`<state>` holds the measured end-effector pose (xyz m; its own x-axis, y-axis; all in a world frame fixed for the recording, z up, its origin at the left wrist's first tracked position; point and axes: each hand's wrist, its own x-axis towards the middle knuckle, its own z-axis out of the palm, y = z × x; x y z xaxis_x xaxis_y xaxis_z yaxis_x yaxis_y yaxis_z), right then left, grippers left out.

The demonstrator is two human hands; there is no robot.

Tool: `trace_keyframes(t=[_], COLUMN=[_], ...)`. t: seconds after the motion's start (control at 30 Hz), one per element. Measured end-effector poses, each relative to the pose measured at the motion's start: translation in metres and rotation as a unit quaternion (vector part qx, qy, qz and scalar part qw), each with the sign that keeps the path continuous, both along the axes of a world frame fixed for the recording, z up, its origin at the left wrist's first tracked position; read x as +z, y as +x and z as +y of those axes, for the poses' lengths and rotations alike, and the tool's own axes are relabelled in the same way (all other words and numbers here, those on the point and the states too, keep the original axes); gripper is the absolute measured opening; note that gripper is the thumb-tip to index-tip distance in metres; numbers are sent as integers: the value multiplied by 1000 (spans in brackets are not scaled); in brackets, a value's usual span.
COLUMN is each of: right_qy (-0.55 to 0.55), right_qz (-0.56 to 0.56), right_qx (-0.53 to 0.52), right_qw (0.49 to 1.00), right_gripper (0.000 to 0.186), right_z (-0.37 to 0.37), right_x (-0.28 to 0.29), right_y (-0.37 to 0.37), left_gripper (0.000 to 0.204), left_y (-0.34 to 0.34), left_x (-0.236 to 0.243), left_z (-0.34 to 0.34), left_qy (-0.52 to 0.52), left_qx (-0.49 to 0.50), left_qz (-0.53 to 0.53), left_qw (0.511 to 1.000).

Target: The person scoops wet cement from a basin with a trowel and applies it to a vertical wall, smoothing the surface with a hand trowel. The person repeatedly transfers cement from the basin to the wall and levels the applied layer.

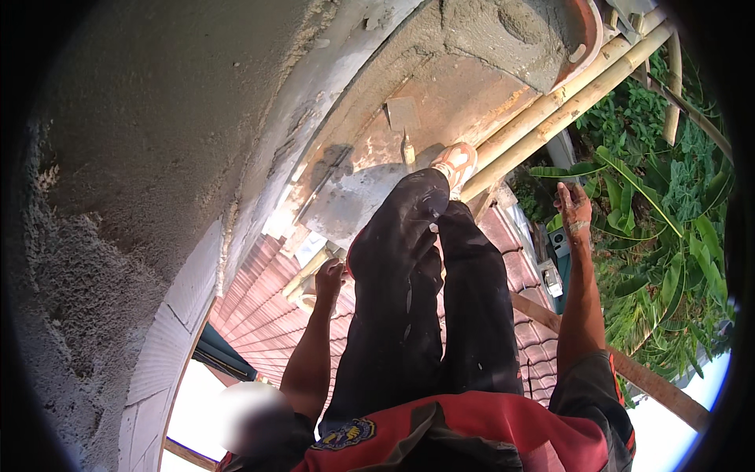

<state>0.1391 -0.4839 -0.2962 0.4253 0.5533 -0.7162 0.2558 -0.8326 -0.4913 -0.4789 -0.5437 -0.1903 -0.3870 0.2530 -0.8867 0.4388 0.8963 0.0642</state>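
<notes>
Trowel [403, 116] with a squarish grey blade and a slim handle lies on a brownish board [464, 98], just past the worker's sandalled foot [456, 163] and well apart from both hands. Fresh-looking grey mortar [472, 31] is heaped beyond it, some of it beside the curved orange rim of a tub [588, 39]. For writing, the one likely spot is a round blue-and-yellow badge [346, 434] on the red shirt [472, 425], its lettering too small and slanted to make out. The two hands are wide apart, one on each side of the dark trousers [401, 275]. Fingers of the left hand [330, 279] curl inward beside the left knee, above the red tiled roof [259, 295]; whether they close on anything I cannot tell. The right hand [575, 208] hangs in front of green plants [668, 228], partly open with its fingers loosely bent, and grey smears mark its wrist. Two bamboo poles [562, 110] run along the board's edge, and a roughly plastered wall [157, 118] fills the left side.
</notes>
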Motion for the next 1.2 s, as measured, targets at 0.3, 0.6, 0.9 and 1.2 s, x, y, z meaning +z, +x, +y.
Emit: trace_keyframes(t=[0.3, 0.6, 0.9, 1.2], right_qy=[73, -58, 74, 320], right_qz=[110, 33, 116, -201], right_qx=[425, 429, 223, -215], right_qw=[896, 901, 965, 901], right_gripper=[44, 88, 53, 45], right_z=[-11, 75, 46, 148], right_x=[-217, -269, -285, -321], right_y=[-221, -340, -317, -36], left_gripper=[42, 68, 58, 69], left_y=[-108, -129, -149, -187], left_x=[-127, -347, -381, -419], left_z=[3, 107, 107, 108], left_qy=[63, 350, 347, 371], left_qx=[-99, -436, -459, -398], left_qz=[57, 176, 200, 160], left_qw=[991, 810, 793, 823])
